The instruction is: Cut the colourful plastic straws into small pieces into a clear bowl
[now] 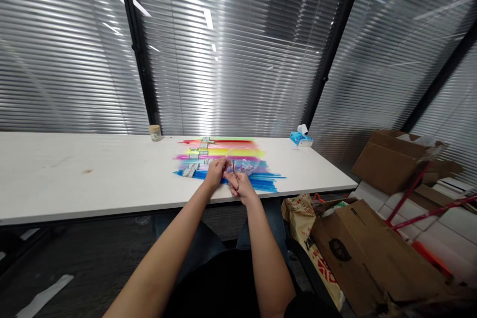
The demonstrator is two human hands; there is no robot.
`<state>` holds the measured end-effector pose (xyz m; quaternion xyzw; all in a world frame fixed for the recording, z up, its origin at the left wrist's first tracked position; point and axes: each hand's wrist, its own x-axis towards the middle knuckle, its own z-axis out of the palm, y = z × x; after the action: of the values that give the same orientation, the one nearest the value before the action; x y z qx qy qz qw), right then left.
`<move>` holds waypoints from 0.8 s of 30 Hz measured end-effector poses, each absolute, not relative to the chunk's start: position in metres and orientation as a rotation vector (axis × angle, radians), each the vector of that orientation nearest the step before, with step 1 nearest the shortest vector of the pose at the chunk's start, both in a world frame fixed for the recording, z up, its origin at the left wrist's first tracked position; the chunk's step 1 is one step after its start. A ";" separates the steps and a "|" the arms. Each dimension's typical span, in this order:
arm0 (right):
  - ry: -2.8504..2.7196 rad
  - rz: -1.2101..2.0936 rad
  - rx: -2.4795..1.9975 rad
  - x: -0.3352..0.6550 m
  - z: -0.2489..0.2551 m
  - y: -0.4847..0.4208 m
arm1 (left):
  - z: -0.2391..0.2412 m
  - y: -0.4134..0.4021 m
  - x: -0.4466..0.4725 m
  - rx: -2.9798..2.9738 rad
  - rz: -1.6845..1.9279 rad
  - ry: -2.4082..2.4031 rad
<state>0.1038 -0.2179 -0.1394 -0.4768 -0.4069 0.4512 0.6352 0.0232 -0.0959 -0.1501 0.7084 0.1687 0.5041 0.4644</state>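
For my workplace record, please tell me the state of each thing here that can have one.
Scissors: held in right hand; blade opening unclear.
Left hand: fingers bent; anything held unclear.
Clear bowl: holding small coloured bits.
Blue sticks: banded near left end, right end fanned out.
Jar: lid on.
Tissue pack: open, tissue sticking up.
Upper cardboard box: open.

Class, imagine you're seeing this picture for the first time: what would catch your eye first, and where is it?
Probably the bright bundles of thin strands, laid in rainbow-like rows across the middle of the white table. Just in front of a clear bowl, the right hand holds scissors close beside the left hand. Cardboard boxes crowd the lower right.
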 end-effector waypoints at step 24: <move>-0.925 0.990 -1.098 0.103 -0.136 -0.219 | -0.147 -0.099 0.022 1.703 1.241 0.410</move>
<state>0.1025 -0.2195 -0.1360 -0.4822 -0.4061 0.4346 0.6433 0.0223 -0.0993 -0.1472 0.6972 0.1678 0.5081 0.4770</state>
